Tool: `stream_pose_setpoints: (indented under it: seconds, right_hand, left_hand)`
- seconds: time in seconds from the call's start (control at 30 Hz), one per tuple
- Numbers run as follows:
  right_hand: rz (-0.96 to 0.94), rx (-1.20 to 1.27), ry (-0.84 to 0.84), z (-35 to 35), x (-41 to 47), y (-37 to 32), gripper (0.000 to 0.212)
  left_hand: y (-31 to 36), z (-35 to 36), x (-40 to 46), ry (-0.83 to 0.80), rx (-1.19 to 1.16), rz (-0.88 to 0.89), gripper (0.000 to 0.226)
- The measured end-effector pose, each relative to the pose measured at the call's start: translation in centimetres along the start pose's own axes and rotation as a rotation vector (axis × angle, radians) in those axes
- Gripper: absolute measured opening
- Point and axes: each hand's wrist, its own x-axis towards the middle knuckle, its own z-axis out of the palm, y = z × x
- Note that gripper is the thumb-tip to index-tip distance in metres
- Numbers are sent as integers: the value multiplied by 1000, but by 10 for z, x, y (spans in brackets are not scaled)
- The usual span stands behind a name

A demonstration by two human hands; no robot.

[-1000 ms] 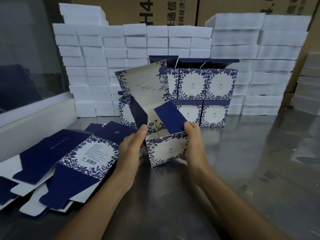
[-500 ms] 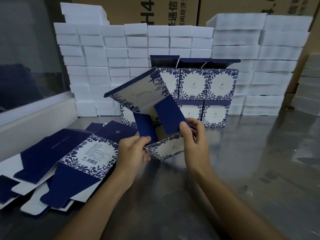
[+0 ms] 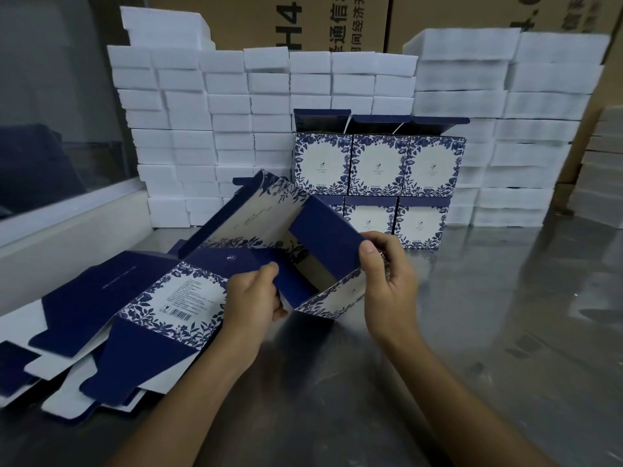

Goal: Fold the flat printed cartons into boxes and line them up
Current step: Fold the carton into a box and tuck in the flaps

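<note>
A half-formed blue-and-white floral carton [image 3: 269, 227] is held above the metal table, tipped over to the left with its open end toward me. My left hand [image 3: 253, 298] pinches a dark blue inner flap at the carton's left side. My right hand [image 3: 387, 281] grips the right wall, its thumb on a second dark blue flap [image 3: 323, 234]. A loose pile of flat printed cartons [image 3: 101, 318] lies on the table to the left. Several finished boxes [image 3: 379, 165] stand in two stacked rows behind the held carton.
White foam blocks [image 3: 209, 112] are stacked in tall walls along the back, with more stacks [image 3: 526, 129] at the right. Brown shipping cartons [image 3: 303, 21] rise behind them. A white ledge and glass pane [image 3: 60, 123] border the left. The steel tabletop [image 3: 488, 332] stretches right.
The carton has tipped further down and to the left, its long panel dropping from upright to nearly flat. Both hands have shifted their hold to the blue flaps.
</note>
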Motion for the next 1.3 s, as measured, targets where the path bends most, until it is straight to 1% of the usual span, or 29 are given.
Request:
stream_pose_setpoints:
  seconds: [0.1, 0.2, 0.47, 0.57, 0.63, 0.7, 0.8, 0.83, 0.9, 0.97, 1.03, 1.07, 1.13, 1.17, 1.23, 1.3]
  right_hand:
    - [-22, 11, 6, -2, 1, 0, 39]
    - [-30, 45, 26, -3, 3, 0, 35]
    - [-54, 60, 18, -5, 6, 2, 32]
    - [-52, 57, 12, -5, 6, 2, 31]
    - [-30, 50, 18, -5, 6, 2, 30]
    - [10, 55, 40, -6, 8, 3, 35]
    - [130, 67, 32, -8, 10, 8, 64]
    - [168, 65, 34, -8, 10, 10, 68]
    - [212, -2, 26, -7, 9, 14, 62]
    - [247, -43, 18, -5, 7, 18, 43]
    - [281, -10, 52, -6, 7, 24, 24]
    - [276, -20, 66, -6, 8, 24, 19]
    - [273, -86, 45, -7, 9, 25, 13]
    - [282, -94, 25, -7, 9, 24, 16]
    - [289, -60, -12, -6, 6, 19, 39]
    - [290, -33, -30, -4, 5, 11, 61]
  left_hand:
    - [0, 0, -3, -14, 28, -7, 52]
    - [4, 0, -5, 13, 38, -17, 56]
    - [6, -4, -4, 66, -60, -11, 44]
    - [4, -4, -3, 70, -51, -12, 46]
    - [4, -4, -3, 75, -39, 35, 47]
    - [3, -5, -2, 93, -7, 111, 37]
    - [1, -7, -2, 70, 10, 158, 19]
    - [0, -7, -2, 42, 16, 157, 17]
    - [-1, -4, -3, -22, 16, 160, 23]
    - [0, -2, -5, -56, 3, 160, 28]
    - [0, -3, -5, -57, -1, 160, 29]
    - [-1, -3, -4, -45, -6, 156, 30]
    - [-1, -4, -3, -16, -29, 126, 34]
    - [-1, -4, -2, -5, -52, 105, 36]
    - [0, -4, 0, 7, -88, 67, 37]
    - [2, -4, 0, 24, -83, 64, 33]
